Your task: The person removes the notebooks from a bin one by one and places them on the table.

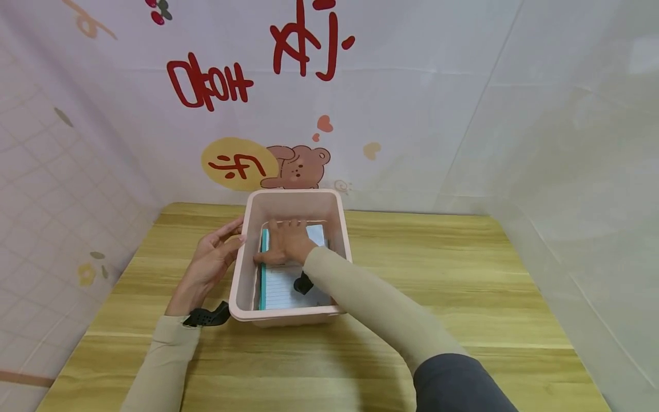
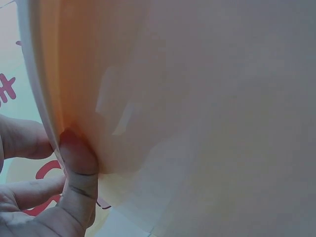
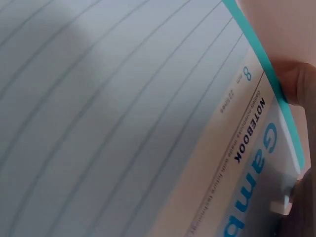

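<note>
A pale pink plastic bin (image 1: 340, 229) stands on the wooden table. My left hand (image 1: 213, 254) holds its left side, with digits on both sides of the rim in the left wrist view, where the bin's wall (image 2: 207, 98) fills most of the picture. Inside the bin lies a notebook (image 1: 283, 289) with a lined-paper cover and a turquoise edge strip. Reaching in from the right, my right hand (image 1: 290, 240) is spread over the notebook's far part, thumb out toward its turquoise edge. The right wrist view shows the notebook cover (image 3: 123, 113) with printed lettering close up; one digit is beside the turquoise strip.
The wood-grain table (image 1: 437, 274) extends to both sides of the bin. Behind it hangs a white sheet (image 1: 412, 114) with red lettering and a cartoon bear (image 1: 304, 167). Pale sheets (image 1: 576, 171) also border the left and right. A black wrist device (image 1: 208, 316) sits on the left arm.
</note>
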